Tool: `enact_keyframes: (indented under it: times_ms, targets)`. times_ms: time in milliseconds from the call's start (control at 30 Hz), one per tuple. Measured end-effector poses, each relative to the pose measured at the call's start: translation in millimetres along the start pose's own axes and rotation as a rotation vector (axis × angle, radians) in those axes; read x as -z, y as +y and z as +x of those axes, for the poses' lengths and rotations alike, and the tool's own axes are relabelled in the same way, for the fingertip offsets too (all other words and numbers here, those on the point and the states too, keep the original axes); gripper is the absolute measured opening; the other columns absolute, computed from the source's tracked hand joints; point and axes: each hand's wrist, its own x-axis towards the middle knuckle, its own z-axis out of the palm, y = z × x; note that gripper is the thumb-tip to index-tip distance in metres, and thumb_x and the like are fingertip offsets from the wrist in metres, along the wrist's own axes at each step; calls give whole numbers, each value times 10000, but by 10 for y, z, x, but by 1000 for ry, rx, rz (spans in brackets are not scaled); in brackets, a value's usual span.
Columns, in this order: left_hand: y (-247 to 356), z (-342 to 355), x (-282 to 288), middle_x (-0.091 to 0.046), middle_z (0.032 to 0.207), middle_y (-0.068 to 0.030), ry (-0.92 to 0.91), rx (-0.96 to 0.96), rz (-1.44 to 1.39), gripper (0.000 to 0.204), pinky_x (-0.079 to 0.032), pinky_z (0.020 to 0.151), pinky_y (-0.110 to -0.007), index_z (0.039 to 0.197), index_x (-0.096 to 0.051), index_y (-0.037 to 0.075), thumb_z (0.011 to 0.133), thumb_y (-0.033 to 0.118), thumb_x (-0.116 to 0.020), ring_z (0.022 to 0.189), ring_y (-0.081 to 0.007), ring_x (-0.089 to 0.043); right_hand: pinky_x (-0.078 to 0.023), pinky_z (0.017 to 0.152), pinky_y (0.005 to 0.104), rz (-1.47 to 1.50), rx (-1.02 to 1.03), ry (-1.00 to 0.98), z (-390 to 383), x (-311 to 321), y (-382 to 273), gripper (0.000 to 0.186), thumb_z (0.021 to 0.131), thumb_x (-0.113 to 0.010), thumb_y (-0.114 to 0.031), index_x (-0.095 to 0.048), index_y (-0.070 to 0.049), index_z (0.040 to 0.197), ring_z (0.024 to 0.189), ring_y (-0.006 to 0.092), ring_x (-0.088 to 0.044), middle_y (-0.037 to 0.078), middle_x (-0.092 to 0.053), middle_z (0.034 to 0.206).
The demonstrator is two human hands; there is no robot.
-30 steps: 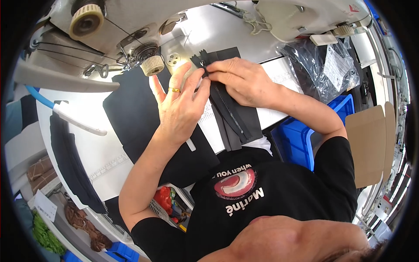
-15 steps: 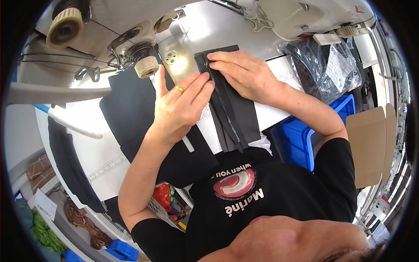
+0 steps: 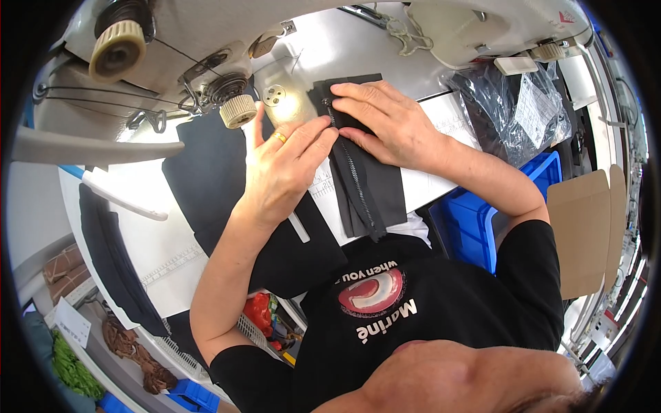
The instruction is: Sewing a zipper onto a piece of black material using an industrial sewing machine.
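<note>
A dark strip with a metal zipper [image 3: 357,189] lies lengthwise on a dark fabric piece [image 3: 387,199] at the sewing table. My left hand [image 3: 286,165], a gold ring on one finger, lies with extended fingers, two fingertips touching the zipper's left side. My right hand [image 3: 389,124] rests on the upper part of the strip from the right, fingertips near the zipper pull [image 3: 327,102] and thumb lower, apart from them. Left of this, a larger dark panel [image 3: 200,179] lies partly under my left hand. A lit metal plate [image 3: 289,103] is just beyond my fingers.
Sewing machine body [image 3: 179,27] overhangs the upper left, with a knob [image 3: 237,110]. At right are bagged dark pieces [image 3: 496,110], a blue bin [image 3: 461,227] and cardboard [image 3: 578,234]. A stack of dark strips [image 3: 110,255] lies left, beside a white hose [image 3: 127,199].
My left fingers have moved down and flattened from the zipper's top end. My right thumb has shifted down along the zipper, apart from the fingertips. The strip has shifted slightly.
</note>
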Motion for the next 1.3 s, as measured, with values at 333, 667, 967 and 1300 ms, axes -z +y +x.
enact_keyframes:
  times_ms: [333, 667, 967, 1300]
  targets:
    - [-39, 80, 43, -628, 1124, -75, -75, -138, -119, 284, -470, 987, -417, 1026, -641, 8, 745, 48, -633, 1009, -187, -641, -542, 855, 352, 44, -37, -67, -52, 50, 70, 528, 755, -767, -145, -533, -35, 1215, 1056, 285, -624, 117, -599, 1227]
    - [-96, 159, -20, -675, 1081, -21, -9, -82, -74, 230, -498, 913, -418, 971, -679, 62, 747, 19, -656, 964, -174, -660, -538, 848, 367, 47, 0, -82, -61, 50, 73, 441, 773, -741, -109, -567, -12, 1167, 1045, 306, -619, 143, -565, 1270]
    - [-67, 146, -47, -685, 1068, 5, 23, -45, 34, 197, -414, 985, -432, 935, -690, 95, 748, 31, -685, 953, -141, -658, -532, 860, 366, 10, -28, -77, -66, 26, 75, 455, 782, -727, -114, -569, -9, 1195, 1065, 308, -595, 131, -565, 1268]
    - [-93, 150, -103, -653, 1102, -32, 34, -16, 17, 199, -392, 1000, -531, 977, -650, 92, 779, 97, -670, 1009, -168, -636, -518, 892, 368, 5, -11, -68, -36, 48, 85, 459, 787, -715, -105, -566, 2, 1207, 1086, 312, -583, 132, -562, 1279]
